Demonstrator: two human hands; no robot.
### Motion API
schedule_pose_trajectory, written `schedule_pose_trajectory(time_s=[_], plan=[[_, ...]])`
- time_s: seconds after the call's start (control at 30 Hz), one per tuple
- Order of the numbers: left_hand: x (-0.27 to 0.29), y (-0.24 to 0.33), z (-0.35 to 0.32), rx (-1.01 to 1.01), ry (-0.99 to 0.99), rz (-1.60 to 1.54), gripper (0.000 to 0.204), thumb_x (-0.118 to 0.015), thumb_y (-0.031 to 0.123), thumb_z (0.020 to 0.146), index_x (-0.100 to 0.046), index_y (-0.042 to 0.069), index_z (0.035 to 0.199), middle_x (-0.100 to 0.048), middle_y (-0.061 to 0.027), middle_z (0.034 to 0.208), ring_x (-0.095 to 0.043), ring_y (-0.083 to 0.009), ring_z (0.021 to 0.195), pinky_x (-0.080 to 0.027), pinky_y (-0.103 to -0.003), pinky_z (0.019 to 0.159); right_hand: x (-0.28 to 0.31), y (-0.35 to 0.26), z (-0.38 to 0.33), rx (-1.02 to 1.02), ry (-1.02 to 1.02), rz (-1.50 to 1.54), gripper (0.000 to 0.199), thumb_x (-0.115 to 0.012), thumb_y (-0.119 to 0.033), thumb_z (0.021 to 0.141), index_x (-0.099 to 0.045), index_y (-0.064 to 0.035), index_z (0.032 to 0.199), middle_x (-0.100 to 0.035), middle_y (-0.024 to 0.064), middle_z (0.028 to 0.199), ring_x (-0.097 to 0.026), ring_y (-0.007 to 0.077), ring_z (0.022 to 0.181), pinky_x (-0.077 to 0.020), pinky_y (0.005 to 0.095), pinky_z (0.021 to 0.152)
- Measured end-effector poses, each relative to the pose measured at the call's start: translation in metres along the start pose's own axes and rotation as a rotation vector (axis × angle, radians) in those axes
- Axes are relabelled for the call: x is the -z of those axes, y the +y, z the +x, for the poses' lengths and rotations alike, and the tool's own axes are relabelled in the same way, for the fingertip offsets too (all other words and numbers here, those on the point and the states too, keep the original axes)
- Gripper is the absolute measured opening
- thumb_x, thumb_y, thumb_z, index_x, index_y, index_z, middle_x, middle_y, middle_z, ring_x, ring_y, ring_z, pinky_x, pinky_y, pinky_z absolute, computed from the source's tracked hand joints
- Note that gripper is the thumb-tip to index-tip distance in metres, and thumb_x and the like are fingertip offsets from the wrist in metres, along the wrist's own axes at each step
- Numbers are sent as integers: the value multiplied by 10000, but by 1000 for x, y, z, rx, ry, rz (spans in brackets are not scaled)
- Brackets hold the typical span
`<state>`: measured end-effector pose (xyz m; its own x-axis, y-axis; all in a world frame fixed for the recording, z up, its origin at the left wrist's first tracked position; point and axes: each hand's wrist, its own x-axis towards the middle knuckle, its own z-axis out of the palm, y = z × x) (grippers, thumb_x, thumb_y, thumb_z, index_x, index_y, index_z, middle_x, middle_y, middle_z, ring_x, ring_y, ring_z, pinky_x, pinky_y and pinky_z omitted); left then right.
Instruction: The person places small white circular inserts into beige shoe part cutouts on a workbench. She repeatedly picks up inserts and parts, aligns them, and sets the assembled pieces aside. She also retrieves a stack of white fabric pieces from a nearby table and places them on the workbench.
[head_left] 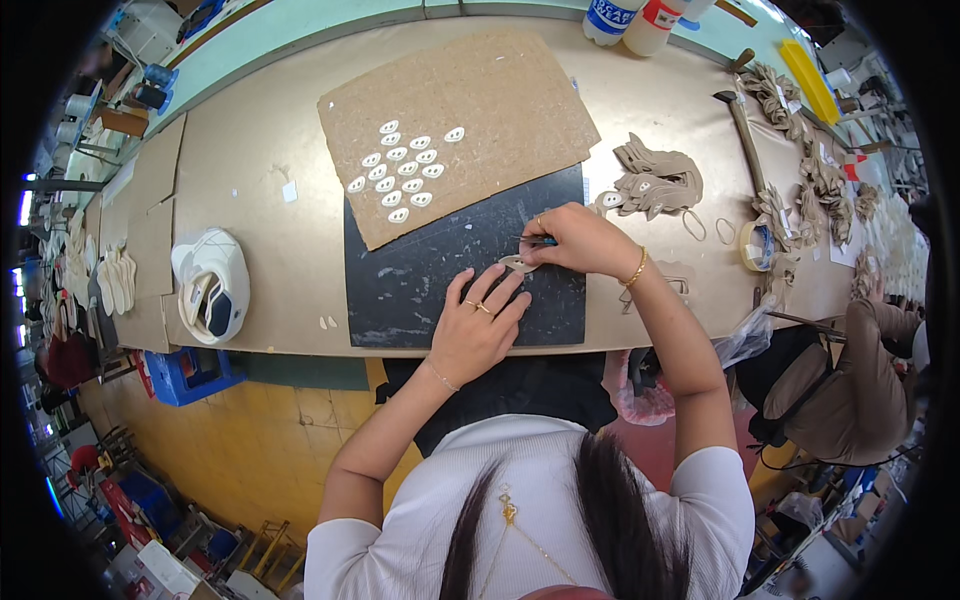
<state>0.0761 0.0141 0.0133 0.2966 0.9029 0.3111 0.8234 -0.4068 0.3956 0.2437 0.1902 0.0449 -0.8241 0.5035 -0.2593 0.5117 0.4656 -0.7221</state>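
Note:
On a black cutting mat (400,290) lies a small beige piece (516,263) with a pale patch on it. My left hand (478,325) rests beside it with fingers stretched, the fingertips at its near edge. My right hand (585,243) pinches a thin dark-and-blue tool (538,240) just above the piece; its exact kind is too small to tell. The right fingertips partly hide the piece's right end. Beyond the mat, several small white oval pieces with dark marks (411,168) are spread over a brown board (480,90), which overlaps the mat.
Beige cut pieces (660,180) lie in a pile right of the mat, near rubber bands (694,225). Farther right are a hammer (742,140), a tape roll (756,246) and bundles of pieces. A white round container (212,285) stands left. Bottles (610,20) stand at the back.

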Motion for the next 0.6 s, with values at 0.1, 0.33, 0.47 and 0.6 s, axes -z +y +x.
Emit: schedule_pose_trajectory(time_s=[0.1,0.33,0.47,0.6], plan=[[1,1,1,-6,-10,14,349,-706,145,790,-658,127,1136,-571,-78,1353,-486,-283,1306,-343,-522,1094,2,-1,1,5,-14,-6,174,-751,-213,797,-751,-64,889,-722,164,856,-696,345,847,-532,412,761],[1,2,2,6,-23,21,362,-707,133,782,-651,131,1140,-568,-79,1359,-492,-291,1293,-355,-520,1084,4,-2,2,-8,-38,-19,175,-745,-216,802,-751,-64,888,-721,166,849,-696,347,847,-531,411,768],[2,8,7,21,-20,1,372,-712,114,765,-643,115,1131,-579,-108,1322,-512,-316,1250,-406,-495,1037,6,-6,2,-14,-46,-46,214,-762,-209,794,-740,-41,924,-729,157,913,-697,340,889,-537,410,790],[5,16,13,32,-26,24,373,-714,108,759,-638,102,1124,-586,-134,1295,-527,-336,1217,-436,-477,998,7,-4,-5,3,17,-51,284,-794,-189,777,-720,-16,990,-730,148,972,-696,329,937,-544,399,816]])
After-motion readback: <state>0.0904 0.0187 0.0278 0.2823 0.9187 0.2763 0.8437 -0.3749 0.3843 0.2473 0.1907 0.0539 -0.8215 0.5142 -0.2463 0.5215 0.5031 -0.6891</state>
